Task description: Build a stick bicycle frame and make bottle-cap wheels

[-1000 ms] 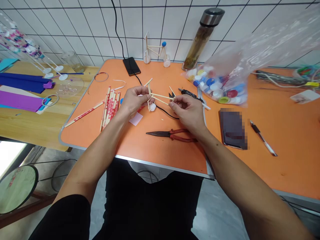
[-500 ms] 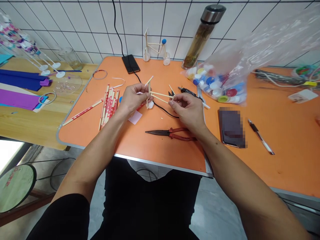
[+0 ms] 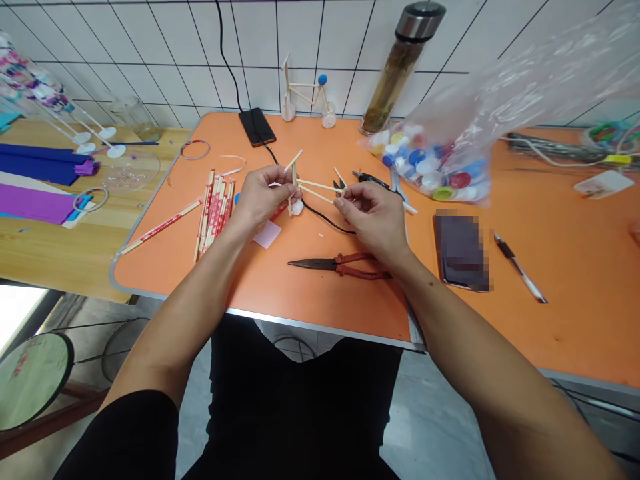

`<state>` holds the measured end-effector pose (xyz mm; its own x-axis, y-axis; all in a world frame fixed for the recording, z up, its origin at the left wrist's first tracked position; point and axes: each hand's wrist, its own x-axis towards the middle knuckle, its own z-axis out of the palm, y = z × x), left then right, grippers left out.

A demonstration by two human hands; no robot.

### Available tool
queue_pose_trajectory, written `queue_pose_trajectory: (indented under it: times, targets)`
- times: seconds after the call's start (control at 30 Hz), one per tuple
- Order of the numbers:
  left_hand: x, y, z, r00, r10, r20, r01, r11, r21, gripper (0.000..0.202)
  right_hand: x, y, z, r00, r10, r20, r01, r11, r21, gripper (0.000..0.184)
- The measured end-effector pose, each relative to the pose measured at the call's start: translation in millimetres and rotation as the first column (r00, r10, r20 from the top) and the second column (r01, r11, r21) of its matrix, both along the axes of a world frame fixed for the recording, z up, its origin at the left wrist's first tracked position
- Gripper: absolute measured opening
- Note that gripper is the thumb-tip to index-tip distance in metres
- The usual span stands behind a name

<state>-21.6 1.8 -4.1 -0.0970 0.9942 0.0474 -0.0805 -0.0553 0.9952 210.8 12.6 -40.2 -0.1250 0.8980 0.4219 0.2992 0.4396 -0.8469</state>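
Note:
Between my hands is a small frame of pale wooden sticks (image 3: 319,191), held above the orange table. My left hand (image 3: 267,195) pinches its left end, where an upright stick and a slanting one meet. The fingertips of my right hand (image 3: 367,205) close on the right end, where two long sticks come together and a short one points up. My fingers hide the joints. Below my right hand lie long-nose pliers (image 3: 320,265) with red handles. Chopsticks in red-printed wrappers (image 3: 215,212) lie left of my left hand.
At the back stands a little stick bicycle (image 3: 307,93) with a blue cap. A phone (image 3: 257,127) on a black cable, a tall tea bottle (image 3: 400,70) and a bag of bottle caps (image 3: 430,163) are behind. Right lie another phone (image 3: 461,252) and a pen (image 3: 520,267).
The whole view has shifted slightly, so things sit a little further left. Both hands keep their grip on the stick frame, with hardly any movement.

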Motion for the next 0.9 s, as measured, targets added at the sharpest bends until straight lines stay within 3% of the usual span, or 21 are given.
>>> queue_pose_trajectory:
  times: [0.9]
  targets:
    - [-1.4, 3.8, -6.1, 0.999, 0.005, -0.039, -0.005, 1.000, 0.012, 0.021, 5.2, 5.9, -2.7, 1.000, 0.006, -0.006, -0.006, 1.000, -0.009, 0.024]
